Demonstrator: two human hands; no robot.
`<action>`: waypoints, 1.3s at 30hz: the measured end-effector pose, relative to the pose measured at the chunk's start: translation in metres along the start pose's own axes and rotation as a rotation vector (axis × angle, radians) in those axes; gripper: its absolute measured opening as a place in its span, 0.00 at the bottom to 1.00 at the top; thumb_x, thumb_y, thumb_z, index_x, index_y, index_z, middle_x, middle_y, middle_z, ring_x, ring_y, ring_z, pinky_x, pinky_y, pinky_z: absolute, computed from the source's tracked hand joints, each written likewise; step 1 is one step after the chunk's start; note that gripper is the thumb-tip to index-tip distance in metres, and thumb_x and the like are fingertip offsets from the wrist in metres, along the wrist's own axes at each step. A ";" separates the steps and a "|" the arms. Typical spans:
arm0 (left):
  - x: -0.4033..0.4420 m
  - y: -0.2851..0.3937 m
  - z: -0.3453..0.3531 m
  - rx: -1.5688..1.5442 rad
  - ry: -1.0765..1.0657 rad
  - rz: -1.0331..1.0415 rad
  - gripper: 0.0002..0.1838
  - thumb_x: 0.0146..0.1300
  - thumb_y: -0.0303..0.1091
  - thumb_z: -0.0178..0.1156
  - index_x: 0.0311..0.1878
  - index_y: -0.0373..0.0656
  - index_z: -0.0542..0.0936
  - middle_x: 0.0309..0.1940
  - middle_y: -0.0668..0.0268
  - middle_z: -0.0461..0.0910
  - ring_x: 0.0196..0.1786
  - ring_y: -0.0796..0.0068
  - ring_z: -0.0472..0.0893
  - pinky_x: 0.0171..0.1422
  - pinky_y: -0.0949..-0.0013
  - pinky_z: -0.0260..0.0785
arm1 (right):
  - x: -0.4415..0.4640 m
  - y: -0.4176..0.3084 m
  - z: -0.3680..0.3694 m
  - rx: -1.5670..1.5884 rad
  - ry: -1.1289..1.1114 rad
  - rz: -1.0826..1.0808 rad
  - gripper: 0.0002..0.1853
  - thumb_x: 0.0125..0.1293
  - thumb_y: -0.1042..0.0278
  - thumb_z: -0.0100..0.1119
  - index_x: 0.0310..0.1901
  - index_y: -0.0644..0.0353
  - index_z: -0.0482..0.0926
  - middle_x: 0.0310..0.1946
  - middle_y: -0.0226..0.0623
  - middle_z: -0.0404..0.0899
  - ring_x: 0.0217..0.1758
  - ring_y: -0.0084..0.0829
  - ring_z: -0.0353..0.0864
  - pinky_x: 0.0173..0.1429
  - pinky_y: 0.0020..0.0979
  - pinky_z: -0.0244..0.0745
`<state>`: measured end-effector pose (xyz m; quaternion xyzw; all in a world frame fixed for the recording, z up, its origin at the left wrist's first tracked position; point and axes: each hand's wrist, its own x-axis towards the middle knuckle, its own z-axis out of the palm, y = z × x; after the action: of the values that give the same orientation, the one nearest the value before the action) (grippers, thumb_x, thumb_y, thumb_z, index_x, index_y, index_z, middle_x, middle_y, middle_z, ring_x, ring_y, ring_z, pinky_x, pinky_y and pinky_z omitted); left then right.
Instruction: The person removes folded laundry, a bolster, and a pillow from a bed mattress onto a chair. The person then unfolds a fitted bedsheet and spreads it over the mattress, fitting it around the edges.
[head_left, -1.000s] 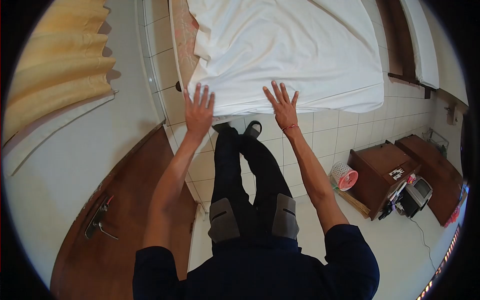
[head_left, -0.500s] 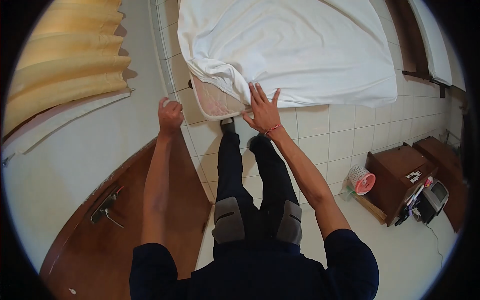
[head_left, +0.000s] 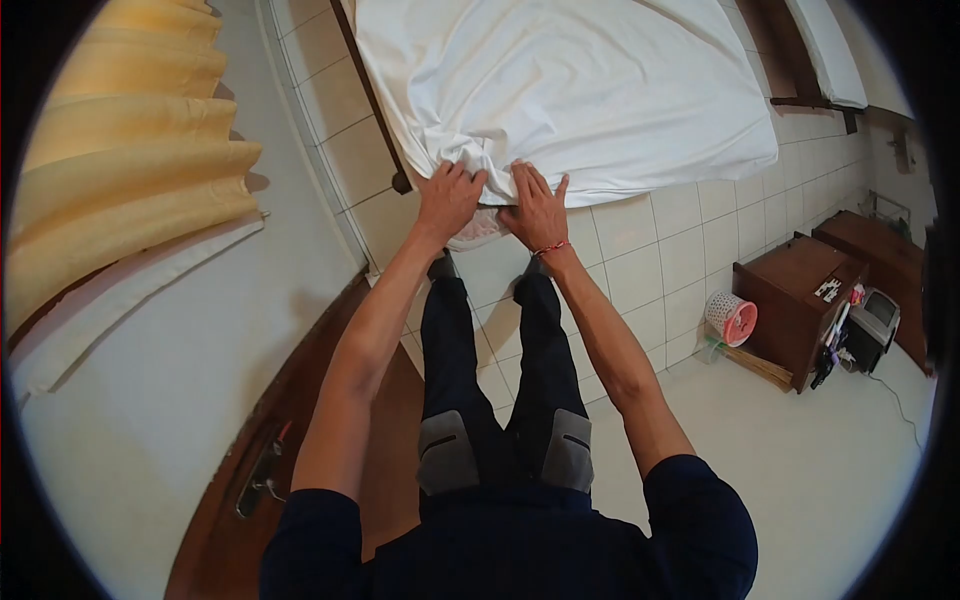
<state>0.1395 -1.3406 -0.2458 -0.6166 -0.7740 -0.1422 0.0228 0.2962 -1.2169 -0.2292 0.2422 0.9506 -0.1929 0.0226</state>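
A white bed sheet (head_left: 590, 100) lies over the mattress, its elastic-looking edge bunched in folds at the near left corner. My left hand (head_left: 449, 203) has its fingers curled over those folds and grips the sheet. Close beside it on the right, my right hand (head_left: 537, 212), with a red bracelet at the wrist, grips the sheet's near edge, thumb toward the left hand. Between and below the hands a pinkish patterned corner of the mattress (head_left: 480, 230) shows uncovered. The fingertips are partly hidden in the cloth.
A dark bed frame bar (head_left: 372, 95) runs along the left side, ending in a rounded post. Yellow curtains (head_left: 130, 130) hang at left, above a brown door (head_left: 330, 430). At right stand a white and pink basket (head_left: 730, 318), a broom and a brown cabinet (head_left: 795, 290).
My left hand has moved from the air at left onto the sheet's corner and taken hold of it. The sheet now covers more of the mattress corner. The view has shifted.
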 end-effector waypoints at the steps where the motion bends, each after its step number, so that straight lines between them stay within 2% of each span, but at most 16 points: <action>1: -0.009 -0.002 -0.004 -0.010 -0.039 -0.005 0.16 0.59 0.30 0.60 0.51 0.46 0.83 0.33 0.69 0.79 0.39 0.65 0.81 0.47 0.63 0.71 | 0.003 -0.004 0.007 0.000 0.010 0.004 0.37 0.65 0.62 0.62 0.75 0.57 0.64 0.77 0.36 0.65 0.81 0.36 0.62 0.73 0.80 0.49; 3: -0.032 -0.001 -0.015 -0.021 -0.080 -0.001 0.16 0.59 0.30 0.60 0.51 0.46 0.85 0.29 0.69 0.78 0.35 0.66 0.81 0.43 0.65 0.72 | 0.006 -0.010 0.022 -0.212 0.136 0.021 0.36 0.68 0.68 0.55 0.78 0.54 0.61 0.80 0.37 0.60 0.84 0.40 0.57 0.73 0.81 0.49; 5: -0.060 -0.001 -0.029 -0.018 0.014 -0.074 0.19 0.60 0.29 0.59 0.56 0.45 0.84 0.30 0.69 0.77 0.30 0.66 0.80 0.37 0.66 0.72 | 0.009 -0.012 0.028 -0.136 0.201 -0.008 0.35 0.69 0.71 0.52 0.78 0.52 0.62 0.81 0.38 0.59 0.84 0.41 0.55 0.74 0.80 0.49; 6: -0.069 -0.001 -0.035 -0.016 -0.047 -0.136 0.27 0.58 0.26 0.59 0.64 0.47 0.81 0.37 0.64 0.77 0.32 0.63 0.80 0.34 0.64 0.75 | 0.009 -0.014 0.030 -0.060 0.254 -0.045 0.34 0.69 0.74 0.49 0.78 0.51 0.62 0.82 0.39 0.57 0.85 0.43 0.54 0.74 0.79 0.50; 9: -0.082 0.004 -0.043 -0.032 -0.147 -0.319 0.31 0.56 0.22 0.60 0.66 0.49 0.79 0.47 0.58 0.75 0.35 0.59 0.79 0.33 0.63 0.79 | -0.005 -0.017 0.034 -0.143 0.209 -0.052 0.32 0.68 0.76 0.51 0.75 0.49 0.69 0.82 0.41 0.56 0.85 0.47 0.52 0.76 0.76 0.51; 10: -0.080 0.007 -0.043 0.008 -0.126 -0.301 0.34 0.53 0.21 0.61 0.67 0.50 0.79 0.54 0.53 0.73 0.39 0.56 0.77 0.30 0.63 0.81 | -0.010 -0.018 0.033 -0.144 0.205 -0.042 0.32 0.68 0.76 0.51 0.75 0.49 0.69 0.82 0.41 0.56 0.85 0.47 0.52 0.76 0.76 0.51; 13: -0.070 0.010 -0.055 0.042 -0.178 -0.260 0.30 0.54 0.23 0.62 0.64 0.49 0.81 0.57 0.55 0.75 0.42 0.58 0.77 0.33 0.65 0.81 | -0.030 -0.019 0.028 -0.173 0.101 -0.043 0.31 0.67 0.77 0.52 0.72 0.48 0.74 0.81 0.42 0.57 0.84 0.52 0.54 0.75 0.73 0.57; 17: -0.081 0.001 -0.034 -0.047 -0.127 -0.067 0.32 0.51 0.30 0.71 0.63 0.50 0.82 0.60 0.58 0.77 0.47 0.62 0.79 0.40 0.64 0.82 | -0.038 -0.010 0.019 -0.040 0.228 0.032 0.29 0.66 0.78 0.53 0.69 0.49 0.77 0.81 0.43 0.58 0.82 0.54 0.58 0.69 0.72 0.67; 21: -0.083 0.006 -0.041 -0.156 -0.191 0.149 0.31 0.47 0.40 0.77 0.59 0.48 0.85 0.65 0.62 0.77 0.46 0.66 0.79 0.42 0.68 0.82 | -0.033 -0.009 0.020 -0.129 0.223 -0.030 0.28 0.65 0.76 0.55 0.67 0.49 0.79 0.81 0.39 0.58 0.83 0.47 0.58 0.71 0.80 0.57; 25: -0.096 -0.014 -0.036 -0.041 -0.208 0.177 0.23 0.54 0.32 0.69 0.56 0.47 0.86 0.71 0.61 0.73 0.50 0.63 0.80 0.42 0.68 0.83 | -0.042 -0.012 0.024 -0.153 0.145 -0.135 0.31 0.63 0.77 0.57 0.70 0.45 0.76 0.82 0.31 0.57 0.85 0.40 0.54 0.72 0.85 0.46; 27: -0.107 -0.024 -0.031 0.026 -0.197 0.169 0.19 0.58 0.29 0.65 0.55 0.45 0.87 0.73 0.59 0.71 0.53 0.60 0.80 0.43 0.68 0.84 | -0.056 -0.012 0.032 -0.122 0.121 -0.117 0.34 0.63 0.77 0.56 0.73 0.42 0.73 0.82 0.28 0.55 0.85 0.40 0.53 0.72 0.85 0.46; 30: -0.122 -0.029 -0.027 0.003 -0.177 0.139 0.21 0.60 0.22 0.59 0.57 0.46 0.86 0.79 0.57 0.64 0.63 0.49 0.78 0.54 0.63 0.83 | -0.078 -0.021 0.053 -0.105 0.069 -0.069 0.41 0.63 0.79 0.56 0.77 0.34 0.66 0.84 0.25 0.52 0.86 0.39 0.50 0.71 0.87 0.45; 32: -0.130 -0.031 -0.020 -0.099 -0.243 0.096 0.28 0.60 0.19 0.57 0.64 0.50 0.83 0.81 0.55 0.59 0.74 0.38 0.68 0.69 0.53 0.76 | -0.083 -0.023 0.069 -0.068 0.060 -0.018 0.46 0.64 0.80 0.55 0.80 0.25 0.59 0.86 0.28 0.45 0.87 0.41 0.45 0.70 0.90 0.40; 33: -0.133 -0.032 -0.017 -0.099 -0.245 0.096 0.28 0.60 0.19 0.57 0.64 0.50 0.83 0.81 0.55 0.59 0.74 0.38 0.68 0.69 0.53 0.76 | -0.082 -0.025 0.073 -0.066 0.058 -0.017 0.46 0.64 0.80 0.55 0.80 0.25 0.59 0.86 0.28 0.45 0.87 0.41 0.45 0.70 0.90 0.40; 35: -0.138 -0.032 -0.011 -0.205 -0.218 0.112 0.35 0.61 0.17 0.56 0.71 0.56 0.77 0.83 0.55 0.53 0.81 0.34 0.57 0.78 0.40 0.63 | -0.082 -0.032 0.079 0.045 0.217 0.098 0.45 0.65 0.79 0.54 0.80 0.24 0.59 0.86 0.34 0.44 0.88 0.45 0.42 0.70 0.89 0.37; 39: -0.157 -0.028 0.003 -0.237 -0.177 0.180 0.43 0.56 0.11 0.55 0.74 0.61 0.75 0.84 0.51 0.51 0.82 0.35 0.53 0.77 0.31 0.61 | -0.096 -0.031 0.097 -0.093 0.142 0.091 0.43 0.65 0.79 0.53 0.79 0.23 0.62 0.86 0.38 0.42 0.88 0.47 0.39 0.70 0.89 0.34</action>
<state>0.1501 -1.4939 -0.2869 -0.6918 -0.6925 -0.1751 -0.1059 0.3615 -1.3219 -0.2948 0.2971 0.9457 -0.1297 -0.0248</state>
